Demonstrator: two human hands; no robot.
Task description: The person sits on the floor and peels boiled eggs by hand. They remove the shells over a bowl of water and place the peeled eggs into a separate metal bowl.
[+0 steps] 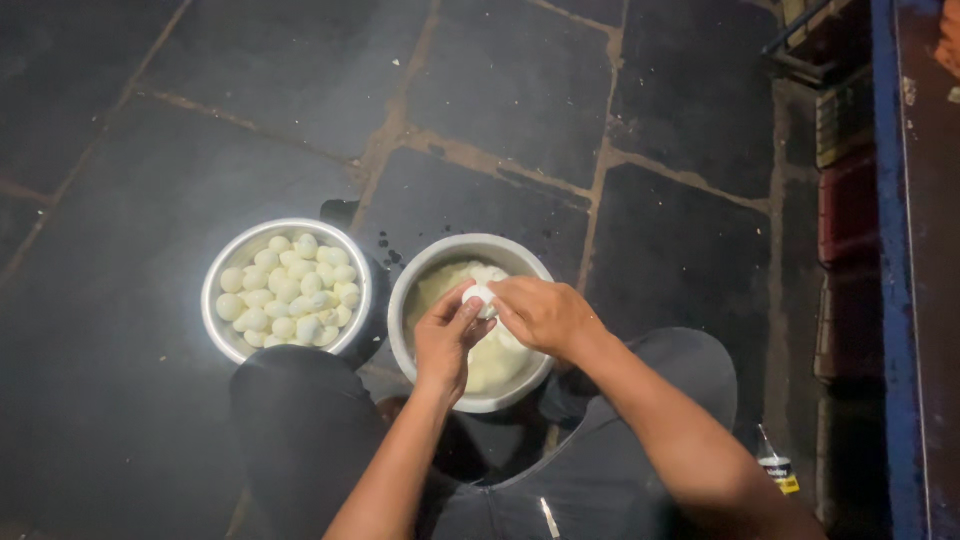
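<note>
While dark-trousered knees [300, 430] fill the 6 o'clock edge of the view, both forearms reach up from there toward the centre. Left hand [447, 340] and right hand [540, 315] meet over a steel bowl [425, 275], and together they pinch a single egg [481, 297]. It is small, white and smooth, rounded at the top, and only a sliver of it shows between the thumbs and fingertips; whether any shell clings to it cannot be told. The left fingers curl under it from 7 o'clock, and the right fingers close over it from 3 o'clock. Beneath the hands the bowl holds pale, cloudy water with more whitish eggs partly hidden under the palms. At 9 o'clock from this bowl, just beside it, stands a second steel bowl [215, 275] heaped with peeled eggs [290, 290], glossy and cream-white. Both bowls sit on a floor [520, 90] of dark stone slabs with sandy joints. At 4 o'clock a small bottle [775, 465] stands near the knee.
</note>
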